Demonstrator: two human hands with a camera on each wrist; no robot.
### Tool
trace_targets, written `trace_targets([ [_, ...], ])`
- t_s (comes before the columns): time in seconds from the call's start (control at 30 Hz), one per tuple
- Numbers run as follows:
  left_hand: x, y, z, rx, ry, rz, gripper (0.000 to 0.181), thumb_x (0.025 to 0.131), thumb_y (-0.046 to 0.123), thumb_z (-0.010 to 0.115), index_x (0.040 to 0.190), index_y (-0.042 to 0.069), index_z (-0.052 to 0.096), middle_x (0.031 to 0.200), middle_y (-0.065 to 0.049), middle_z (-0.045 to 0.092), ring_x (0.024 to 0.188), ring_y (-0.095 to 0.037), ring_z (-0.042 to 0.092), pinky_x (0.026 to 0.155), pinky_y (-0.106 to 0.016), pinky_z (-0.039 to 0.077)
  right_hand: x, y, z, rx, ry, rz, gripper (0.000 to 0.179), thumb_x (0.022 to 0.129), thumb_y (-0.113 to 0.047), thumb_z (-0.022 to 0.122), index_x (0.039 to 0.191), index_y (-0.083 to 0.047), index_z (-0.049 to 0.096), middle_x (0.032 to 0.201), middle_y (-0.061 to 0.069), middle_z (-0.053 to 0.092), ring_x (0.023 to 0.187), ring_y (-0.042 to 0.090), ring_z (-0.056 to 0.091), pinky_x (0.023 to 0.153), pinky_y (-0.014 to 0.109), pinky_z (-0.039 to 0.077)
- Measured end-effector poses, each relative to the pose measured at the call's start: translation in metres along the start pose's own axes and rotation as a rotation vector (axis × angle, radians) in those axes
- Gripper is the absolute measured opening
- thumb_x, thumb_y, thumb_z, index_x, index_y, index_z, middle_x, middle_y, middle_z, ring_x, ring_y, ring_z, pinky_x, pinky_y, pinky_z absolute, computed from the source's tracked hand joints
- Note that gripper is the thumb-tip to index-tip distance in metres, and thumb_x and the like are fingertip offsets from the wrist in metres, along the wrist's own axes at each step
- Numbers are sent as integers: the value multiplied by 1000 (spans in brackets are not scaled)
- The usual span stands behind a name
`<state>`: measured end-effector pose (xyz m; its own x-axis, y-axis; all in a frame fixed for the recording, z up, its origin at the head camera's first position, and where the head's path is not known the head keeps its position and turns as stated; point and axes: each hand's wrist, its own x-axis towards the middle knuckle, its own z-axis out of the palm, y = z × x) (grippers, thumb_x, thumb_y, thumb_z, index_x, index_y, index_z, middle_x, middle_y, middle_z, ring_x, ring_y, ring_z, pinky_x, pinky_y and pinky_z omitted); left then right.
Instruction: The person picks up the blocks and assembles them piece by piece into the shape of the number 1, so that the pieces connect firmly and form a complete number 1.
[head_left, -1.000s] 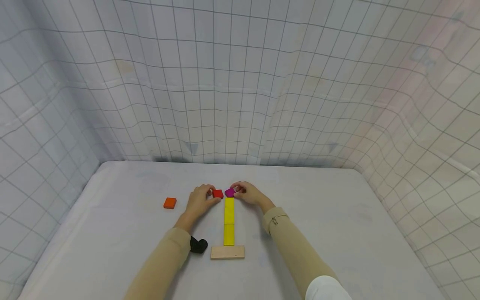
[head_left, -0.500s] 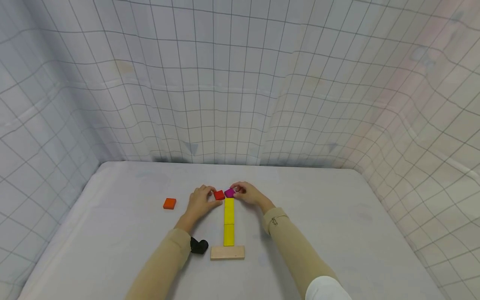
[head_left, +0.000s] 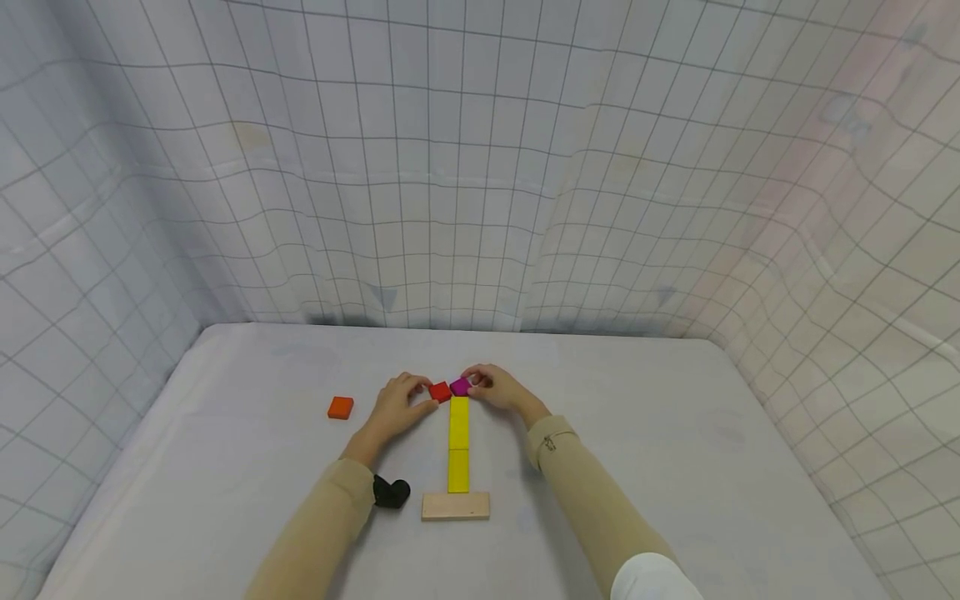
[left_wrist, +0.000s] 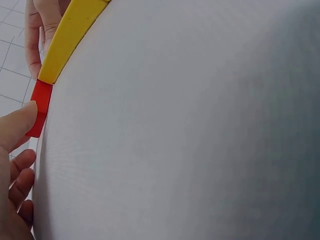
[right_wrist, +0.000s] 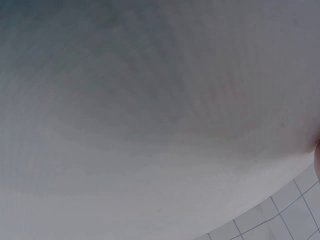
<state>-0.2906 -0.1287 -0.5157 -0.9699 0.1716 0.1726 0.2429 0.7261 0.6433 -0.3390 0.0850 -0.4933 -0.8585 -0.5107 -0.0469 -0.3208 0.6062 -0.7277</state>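
Note:
In the head view, a red square block [head_left: 440, 392] lies turned at the top left corner of two yellow rectangular blocks [head_left: 458, 433] laid end to end. My left hand [head_left: 393, 408] has thumb and index finger at its edges; the left wrist view shows the thumb against the red block [left_wrist: 41, 100], which overlaps a yellow block's end [left_wrist: 67, 40]. A purple block [head_left: 461, 387] sits at the head of the yellow column, beside the red one. My right hand [head_left: 501, 390] pinches it from the right. Only a sliver of a finger [right_wrist: 317, 162] shows in the right wrist view.
A plain wooden block [head_left: 455, 506] lies crosswise at the near end of the yellow column. Further left is an orange square block [head_left: 341, 407]. A black object [head_left: 392, 493] shows beside the left cuff. White gridded curtains [head_left: 480, 208] surround the white table [head_left: 637, 433].
The red block has shifted right and slightly nearer, turning a little, and now sits close to the purple block. My left hand has since drawn slightly back left. The right hand stays in place.

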Motion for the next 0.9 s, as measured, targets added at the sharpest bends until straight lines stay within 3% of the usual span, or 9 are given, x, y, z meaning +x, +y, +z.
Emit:
trace_targets([
  [0.9,2,3,5,73,36,10,37,79,36,69,105,12,61,89,-5,53,87,-25,46,77,-43,34,-2,-1,-1,40,3,-1,25,87,-7,60,112,-4,57,93,7,54,84,16,47,78,24,37],
])
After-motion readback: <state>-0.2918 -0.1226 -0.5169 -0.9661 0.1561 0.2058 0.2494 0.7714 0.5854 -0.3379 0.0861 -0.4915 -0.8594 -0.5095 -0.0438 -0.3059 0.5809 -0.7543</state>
